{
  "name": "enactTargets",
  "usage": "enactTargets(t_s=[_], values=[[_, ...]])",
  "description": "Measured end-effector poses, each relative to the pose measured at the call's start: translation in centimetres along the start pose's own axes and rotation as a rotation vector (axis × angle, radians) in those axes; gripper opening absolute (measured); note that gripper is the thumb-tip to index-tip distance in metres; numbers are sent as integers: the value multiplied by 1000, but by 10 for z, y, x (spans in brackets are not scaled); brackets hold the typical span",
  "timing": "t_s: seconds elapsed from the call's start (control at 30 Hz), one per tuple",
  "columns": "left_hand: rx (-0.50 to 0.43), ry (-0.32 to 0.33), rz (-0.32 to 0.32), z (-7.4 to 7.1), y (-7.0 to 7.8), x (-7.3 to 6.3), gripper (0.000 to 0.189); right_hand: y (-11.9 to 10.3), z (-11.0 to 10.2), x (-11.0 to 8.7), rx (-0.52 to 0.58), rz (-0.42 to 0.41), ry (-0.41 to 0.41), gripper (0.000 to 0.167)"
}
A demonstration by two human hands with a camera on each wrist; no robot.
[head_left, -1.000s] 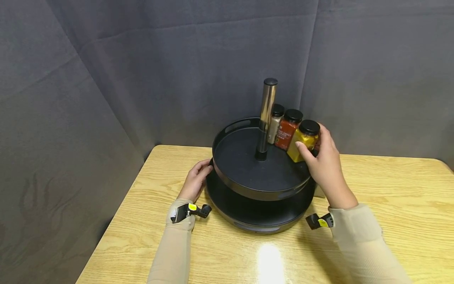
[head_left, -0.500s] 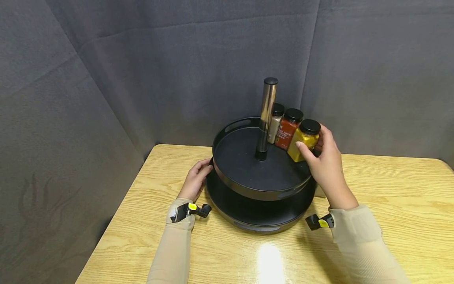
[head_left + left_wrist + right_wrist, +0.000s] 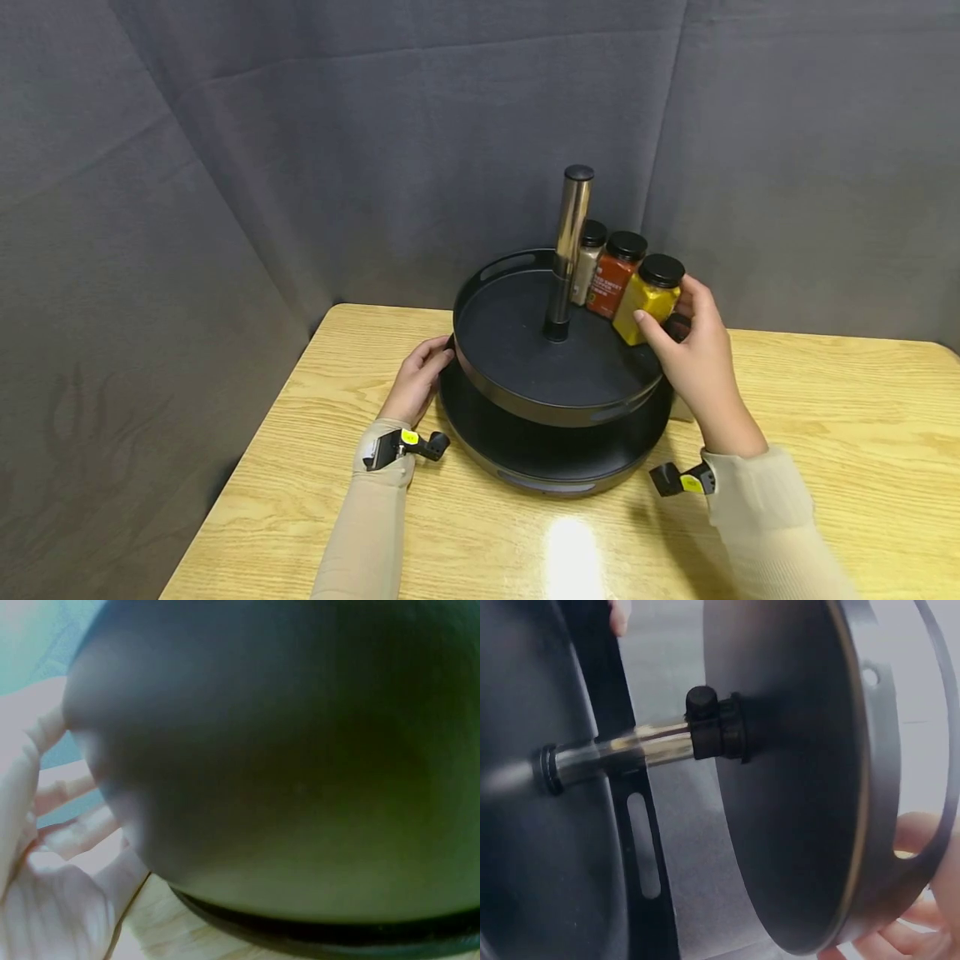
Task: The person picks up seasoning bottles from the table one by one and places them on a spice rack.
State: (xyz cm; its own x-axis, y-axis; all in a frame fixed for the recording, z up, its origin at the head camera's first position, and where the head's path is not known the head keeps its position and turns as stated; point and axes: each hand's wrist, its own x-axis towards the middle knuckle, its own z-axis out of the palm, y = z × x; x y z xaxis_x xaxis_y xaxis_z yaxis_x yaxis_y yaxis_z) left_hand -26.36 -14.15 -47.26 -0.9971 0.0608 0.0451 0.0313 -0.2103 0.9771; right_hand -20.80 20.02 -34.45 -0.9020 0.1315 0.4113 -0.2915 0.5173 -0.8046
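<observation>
A black two-tier round tray (image 3: 517,400) with a metallic centre pole (image 3: 572,225) stands in the head view. My left hand (image 3: 416,379) holds its left edge; in the left wrist view the fingers (image 3: 71,784) reach behind the dark tier. At the upper tier's right side, my right hand (image 3: 697,354) grips a yellow spice jar (image 3: 637,304) with a black lid, thumb on the near side. Beside it stand a red pepper jar (image 3: 609,279) and a pale spice jar (image 3: 585,275), partly behind the pole. Another dark jar (image 3: 678,325) is mostly hidden by my right hand.
A light wooden table (image 3: 825,417) bears the tray. Grey curtains (image 3: 480,150) hang close behind and on the left. In the right wrist view, a black knob (image 3: 701,701) juts from the pole between the tiers, and a slotted handle (image 3: 643,847) pierces one rim.
The head view has shifted slightly, so everything sits a little further right. My right wrist is slightly lower; both hands keep their places on the jar and the tray.
</observation>
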Motion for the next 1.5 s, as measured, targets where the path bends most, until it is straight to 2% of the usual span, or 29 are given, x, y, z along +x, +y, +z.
enactTargets(t_s=[0.47,0.7,1.07,1.23,1.37,1.5], values=[[-1,-9,-15,-3,-4,3,35,6,-3,-16,63,115,44,66],[8,-5,-8,-2,-3,2,35,11,-10,-17,31,77,57,58],[-1,3,-9,0,-1,0,36,22,-26,-16,-51,106,131,39],[-1,10,2,-1,-2,0,37,25,-32,-15,-102,50,156,31],[-5,9,6,0,-1,0,36,31,-41,-14,-170,-2,113,26],[-3,4,11,1,-3,1,36,40,-53,-14,-228,-5,37,27]])
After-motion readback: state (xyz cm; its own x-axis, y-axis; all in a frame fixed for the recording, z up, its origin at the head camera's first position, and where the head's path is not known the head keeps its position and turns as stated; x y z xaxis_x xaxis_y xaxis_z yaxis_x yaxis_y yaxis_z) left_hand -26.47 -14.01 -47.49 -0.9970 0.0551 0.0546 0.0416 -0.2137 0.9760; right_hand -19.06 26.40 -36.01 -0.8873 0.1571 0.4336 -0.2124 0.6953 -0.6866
